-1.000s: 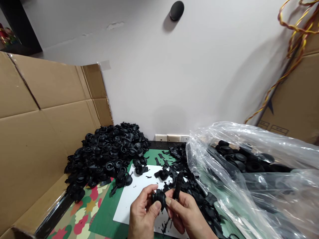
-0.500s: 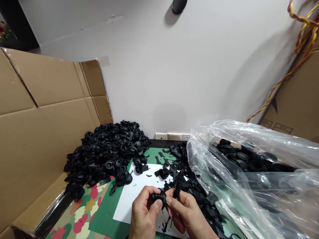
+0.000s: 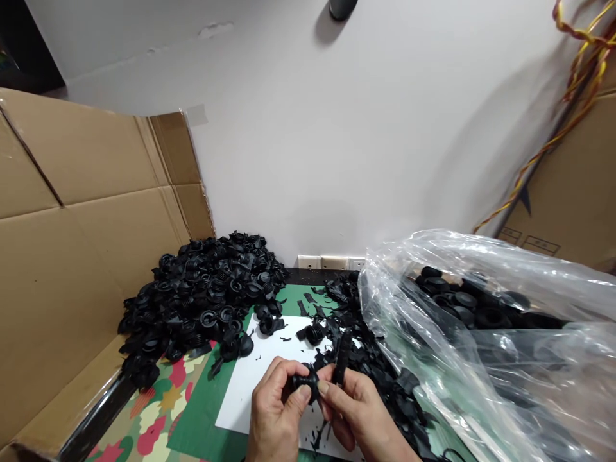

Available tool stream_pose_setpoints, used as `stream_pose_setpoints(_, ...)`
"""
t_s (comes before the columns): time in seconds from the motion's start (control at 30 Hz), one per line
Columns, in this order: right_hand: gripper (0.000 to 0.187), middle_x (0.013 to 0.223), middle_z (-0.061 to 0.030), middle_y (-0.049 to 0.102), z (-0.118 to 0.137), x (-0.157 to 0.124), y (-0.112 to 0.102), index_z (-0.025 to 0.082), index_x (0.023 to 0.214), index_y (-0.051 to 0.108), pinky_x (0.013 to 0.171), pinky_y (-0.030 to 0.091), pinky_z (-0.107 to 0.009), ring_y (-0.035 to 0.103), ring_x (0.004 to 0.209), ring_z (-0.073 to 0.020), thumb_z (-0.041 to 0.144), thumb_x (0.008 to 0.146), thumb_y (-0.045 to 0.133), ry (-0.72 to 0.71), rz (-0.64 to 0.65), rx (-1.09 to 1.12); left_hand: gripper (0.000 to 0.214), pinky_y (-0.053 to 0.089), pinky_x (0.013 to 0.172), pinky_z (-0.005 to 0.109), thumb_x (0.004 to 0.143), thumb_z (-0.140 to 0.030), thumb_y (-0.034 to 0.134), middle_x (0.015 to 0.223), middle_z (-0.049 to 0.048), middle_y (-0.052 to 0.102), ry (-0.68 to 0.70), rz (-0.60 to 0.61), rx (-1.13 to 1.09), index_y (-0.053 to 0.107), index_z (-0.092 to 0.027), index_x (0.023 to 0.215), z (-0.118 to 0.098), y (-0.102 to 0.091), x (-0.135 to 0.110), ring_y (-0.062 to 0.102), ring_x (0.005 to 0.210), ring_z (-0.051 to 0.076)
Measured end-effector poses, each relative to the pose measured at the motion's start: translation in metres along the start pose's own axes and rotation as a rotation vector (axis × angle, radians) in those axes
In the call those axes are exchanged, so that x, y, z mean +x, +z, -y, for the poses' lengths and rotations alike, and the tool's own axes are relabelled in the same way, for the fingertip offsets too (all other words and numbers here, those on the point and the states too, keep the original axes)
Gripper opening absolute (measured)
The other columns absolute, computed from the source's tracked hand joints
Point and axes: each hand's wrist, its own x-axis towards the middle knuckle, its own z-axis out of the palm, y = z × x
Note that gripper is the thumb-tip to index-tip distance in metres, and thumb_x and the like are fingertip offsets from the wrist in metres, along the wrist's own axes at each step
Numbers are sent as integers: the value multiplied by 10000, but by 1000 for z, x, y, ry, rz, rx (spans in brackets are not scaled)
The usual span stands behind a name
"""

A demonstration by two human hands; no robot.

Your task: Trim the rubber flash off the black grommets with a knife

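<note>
Low in the middle of the view, my left hand (image 3: 275, 414) pinches a small black ribbed rubber part (image 3: 304, 384) between thumb and fingers. My right hand (image 3: 359, 410) is closed round a thin black tool (image 3: 342, 363) that sticks up from its fingers, and its thumb and forefinger touch the same rubber part. Both hands hover over a white sheet (image 3: 250, 378) strewn with black rubber trimmings (image 3: 380, 372).
A big heap of black rubber parts (image 3: 205, 292) lies at the left against a cardboard wall (image 3: 72, 256). A clear plastic bag (image 3: 481, 346) holding more black parts fills the right. A green mat (image 3: 205, 417) and a flowered cloth (image 3: 144, 423) cover the table. Wall sockets (image 3: 332, 262) sit behind.
The rubber part has turned a little between my fingers. The view has shifted slightly; my hands stay in the same place.
</note>
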Motion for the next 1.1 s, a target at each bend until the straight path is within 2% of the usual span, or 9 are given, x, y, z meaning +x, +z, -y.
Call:
stream_pose_setpoints(0.13, 453, 513, 50, 490, 19, -9, -8, 135, 770, 633, 359, 267, -200, 364, 359, -61, 577, 683, 676, -111, -61, -128, 88, 427, 604, 259, 707, -209, 629, 735, 20, 600, -29, 18, 62, 693, -211, 768, 2, -6, 2, 548, 697, 205)
stream_pose_setpoints(0.27, 466, 624, 7, 535, 31, -16, -18, 154, 902, 708, 462, 402, -264, 468, 470, -118, 569, 695, 673, -317, -133, -125, 105, 415, 606, 265, 706, -211, 622, 732, 14, 589, -84, 45, 107, 692, -213, 783, 0, -10, 2, 529, 678, 200)
stream_pose_setpoints(0.4, 404, 646, -33, 606, 31, -19, -13, 163, 814, 720, 510, 473, -298, 567, 537, -171, 532, 650, 731, -295, -140, -61, 107, 404, 590, 259, 723, -196, 591, 718, 4, 563, -108, 90, 112, 675, -212, 787, -2, -9, 1, 516, 645, 185)
stream_pose_setpoints(0.53, 334, 763, -55, 652, 28, -21, -5, 171, 743, 704, 509, 489, -286, 615, 563, -180, 480, 632, 764, -325, -187, -54, 106, 400, 568, 257, 724, -187, 583, 713, 4, 560, -98, 129, 103, 664, -209, 789, -2, -6, 0, 519, 621, 181)
stream_pose_setpoints(0.7, 267, 697, -29, 642, 23, -22, -6, 182, 728, 702, 539, 493, -285, 592, 533, -159, 435, 665, 755, -367, -183, -98, 113, 389, 549, 254, 730, -170, 572, 713, 4, 555, -88, 131, 128, 658, -208, 794, 0, -4, -3, 512, 611, 176)
stream_pose_setpoints(0.93, 312, 756, -59, 638, 18, -19, -8, 176, 709, 703, 532, 521, -294, 594, 551, -168, 486, 681, 725, -413, -205, -180, 121, 388, 562, 255, 742, -160, 557, 734, 5, 548, -86, 154, 156, 646, -211, 806, 0, -3, -2, 513, 634, 180)
stream_pose_setpoints(1.1, 225, 769, -61, 635, 13, -18, -10, 196, 713, 714, 511, 511, -262, 608, 619, -185, 421, 707, 720, -479, -205, -245, 129, 391, 572, 257, 751, -149, 539, 747, 10, 549, -75, 181, 190, 640, -207, 806, 0, -4, -2, 525, 652, 183)
